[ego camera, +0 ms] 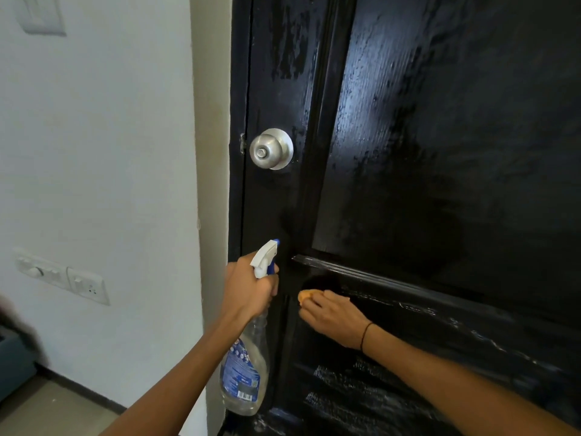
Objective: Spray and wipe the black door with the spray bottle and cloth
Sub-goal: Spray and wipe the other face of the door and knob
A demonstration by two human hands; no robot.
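The glossy black door [424, 152] fills the right side of the head view, with wet streaks on its panels. My left hand [250, 287] grips the neck of a clear spray bottle [246, 363] with a white and blue nozzle pointing at the door's left stile. My right hand [333, 316] lies over an orange cloth [304, 295] and presses it against the door's middle rail. Only a small edge of the cloth shows past my fingers.
A silver round door knob [272, 148] sits above my hands on the door's left stile. The white wall [94, 152] to the left carries a switch and socket panel [63, 275]. A dark box [12, 360] stands on the floor at the far left.
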